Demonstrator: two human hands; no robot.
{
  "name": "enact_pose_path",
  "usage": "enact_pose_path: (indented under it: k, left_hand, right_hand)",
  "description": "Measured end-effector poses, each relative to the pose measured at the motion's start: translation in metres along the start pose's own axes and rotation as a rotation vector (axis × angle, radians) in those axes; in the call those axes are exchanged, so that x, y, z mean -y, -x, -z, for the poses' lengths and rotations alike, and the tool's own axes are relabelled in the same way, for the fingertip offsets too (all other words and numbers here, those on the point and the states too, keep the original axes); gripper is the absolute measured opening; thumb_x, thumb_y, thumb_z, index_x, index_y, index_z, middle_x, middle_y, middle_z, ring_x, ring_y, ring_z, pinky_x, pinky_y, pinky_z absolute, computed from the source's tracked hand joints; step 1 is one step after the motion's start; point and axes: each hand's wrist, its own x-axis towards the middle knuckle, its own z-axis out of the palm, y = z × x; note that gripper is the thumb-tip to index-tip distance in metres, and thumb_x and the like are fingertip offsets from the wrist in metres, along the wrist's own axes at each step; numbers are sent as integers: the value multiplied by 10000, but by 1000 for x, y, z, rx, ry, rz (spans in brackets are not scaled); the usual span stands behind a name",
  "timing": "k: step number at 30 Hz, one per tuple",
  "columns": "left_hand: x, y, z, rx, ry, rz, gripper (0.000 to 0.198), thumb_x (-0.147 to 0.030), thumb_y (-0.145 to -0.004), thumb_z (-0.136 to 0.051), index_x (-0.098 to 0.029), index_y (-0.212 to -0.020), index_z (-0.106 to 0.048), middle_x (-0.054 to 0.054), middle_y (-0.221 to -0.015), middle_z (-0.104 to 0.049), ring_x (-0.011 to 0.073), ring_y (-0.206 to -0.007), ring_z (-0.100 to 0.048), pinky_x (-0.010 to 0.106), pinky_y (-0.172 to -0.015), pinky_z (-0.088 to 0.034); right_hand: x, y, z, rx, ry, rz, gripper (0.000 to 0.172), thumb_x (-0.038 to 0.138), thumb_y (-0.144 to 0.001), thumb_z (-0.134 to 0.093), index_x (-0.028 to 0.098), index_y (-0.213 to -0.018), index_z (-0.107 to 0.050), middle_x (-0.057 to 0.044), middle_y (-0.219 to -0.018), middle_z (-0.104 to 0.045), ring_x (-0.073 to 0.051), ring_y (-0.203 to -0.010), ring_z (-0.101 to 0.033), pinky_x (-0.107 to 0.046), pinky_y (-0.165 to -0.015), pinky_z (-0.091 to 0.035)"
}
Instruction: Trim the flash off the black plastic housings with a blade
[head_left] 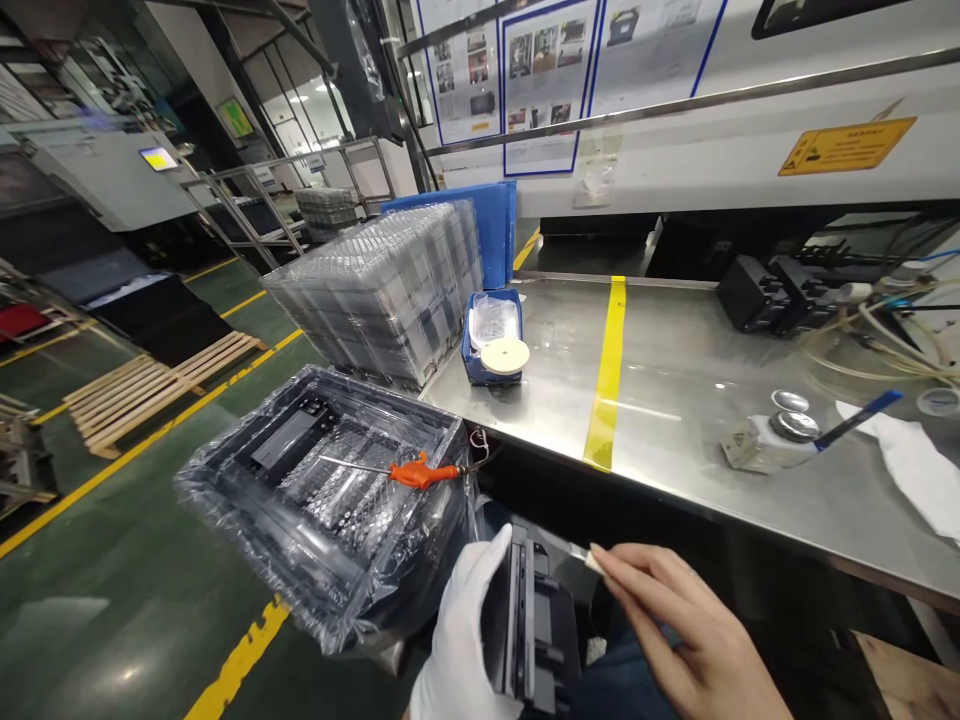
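Note:
My left hand [459, 640], in a white glove, is wrapped round a black plastic part [544, 630] at the bottom centre, held on edge with its ridged side showing. My bare right hand [675, 625] is just right of it, thumb and fingers pinched on a small blade tool [581, 555] whose tip points left toward the part's upper end. Left of my hands stands a plastic-lined crate [405, 410] with dark parts in it. An orange air gun [424, 472] lies across the crate's right edge.
On the metal bench [667, 370] are a blue box [487, 372] with a pale disc, a white dispenser bottle [765, 445], a blue-handled tool [859, 418], white cloth, black blocks and hoses. Wrapped trays [390, 290] are stacked beyond the crate.

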Motion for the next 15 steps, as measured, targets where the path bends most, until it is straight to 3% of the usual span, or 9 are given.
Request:
enact_pose_path:
  k: [2, 4, 6, 9, 11, 15]
  left_hand:
    - [16, -3, 3, 108, 128, -21, 522, -503, -913, -594, -336, -1407, -591, 79, -1349, -640, 334, -1240, -598, 446, -1045, -518]
    - [27, -7, 6, 181, 195, -50, 503, -549, -897, -612, -297, -1330, -656, 104, -1262, -687, 327, -1157, -646, 473, -1001, -549]
    - [30, -13, 9, 245, 229, -60, 485, -572, -913, -596, -250, -1266, -679, 118, -1211, -700, 289, -1107, -663, 500, -999, -541]
    - [23, -20, 11, 362, 278, -50, 391, -523, -946, -596, -210, -1159, -696, 99, -1146, -711, 230, -1041, -672, 472, -966, -551]
    - [17, -20, 14, 406, 316, -38, 371, -491, -944, -617, -209, -1174, -689, 103, -1200, -695, 239, -1099, -655, 491, -1010, -527]
    - [19, -8, 25, 400, 395, 18, 511, -485, -894, -686, -262, -1348, -611, 115, -1440, -568, 301, -1333, -524, 571, -1181, -353]
  right_hand:
    - [-3, -1, 0, 47, -106, -187, 223, 393, -975, -593, 251, -993, -764, -40, -882, -737, -148, -812, -728, -182, -733, -579]
    - [-5, -5, -1, 209, -284, -433, 438, 574, -951, -561, 203, -794, -733, -37, -716, -683, -155, -682, -681, -211, -648, -562]
    - [-3, -9, -4, 367, -413, -599, 631, 733, -899, -506, 180, -620, -624, -7, -556, -550, -123, -528, -540, -220, -529, -490]
    - [0, -14, -8, 470, -483, -643, 716, 834, -842, -469, 175, -579, -564, 29, -502, -430, -87, -471, -378, -216, -461, -391]
    - [1, -15, -10, 518, -513, -653, 718, 833, -844, -465, 170, -596, -584, 33, -507, -418, -86, -485, -363, -217, -475, -383]
    - [0, -15, -5, 611, -550, -626, 704, 811, -832, -524, 172, -537, -541, 25, -510, -435, -91, -511, -390, -222, -514, -387]
